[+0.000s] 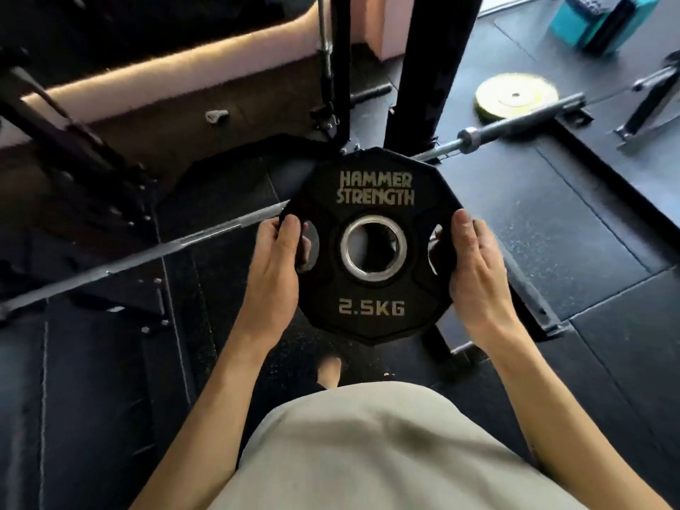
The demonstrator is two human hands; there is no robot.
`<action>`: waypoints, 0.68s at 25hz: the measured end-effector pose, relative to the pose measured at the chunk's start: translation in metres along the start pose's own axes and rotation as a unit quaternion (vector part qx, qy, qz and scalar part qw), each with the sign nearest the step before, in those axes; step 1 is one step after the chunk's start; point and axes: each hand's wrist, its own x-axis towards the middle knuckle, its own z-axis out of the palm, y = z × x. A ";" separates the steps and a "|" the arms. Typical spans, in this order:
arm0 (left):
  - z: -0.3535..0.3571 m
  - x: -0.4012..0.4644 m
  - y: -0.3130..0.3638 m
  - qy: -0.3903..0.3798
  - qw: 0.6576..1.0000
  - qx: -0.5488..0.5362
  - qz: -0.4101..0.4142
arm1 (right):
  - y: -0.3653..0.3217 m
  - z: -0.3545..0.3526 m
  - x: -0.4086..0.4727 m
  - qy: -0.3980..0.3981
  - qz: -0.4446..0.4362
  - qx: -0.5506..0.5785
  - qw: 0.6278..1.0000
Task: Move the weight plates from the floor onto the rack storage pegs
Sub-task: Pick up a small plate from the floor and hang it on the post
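Observation:
A black 2.5 kg weight plate (371, 189) marked HAMMER STRENGTH is held flat in front of me, above the floor, its steel-ringed centre hole facing up. My left hand (276, 266) grips its left edge, thumb on top beside a grip slot. My right hand (474, 266) grips the right edge the same way. A yellow plate (515, 95) lies flat on the floor at the upper right. Black rack uprights (434, 68) rise just beyond the held plate. No storage peg shows plainly.
A barbell (515, 125) runs diagonally across the floor under the plate, from lower left to upper right. A teal box (603, 20) stands at the top right. A dark rack frame (92, 167) fills the left. Black rubber mats (552, 222) cover the floor.

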 end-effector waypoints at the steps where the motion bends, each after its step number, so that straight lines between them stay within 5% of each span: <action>1: -0.002 -0.012 0.002 0.027 1.000 -0.004 0.007 | -0.003 0.000 0.002 -0.027 -0.009 0.000 1.000; 6: -0.005 -0.101 0.003 0.244 0.969 -0.048 0.005 | -0.018 0.011 -0.011 -0.217 -0.075 -0.023 0.973; 17: -0.066 -0.360 -0.024 0.582 0.810 -0.070 0.016 | -0.033 0.106 -0.209 -0.552 -0.132 -0.049 0.822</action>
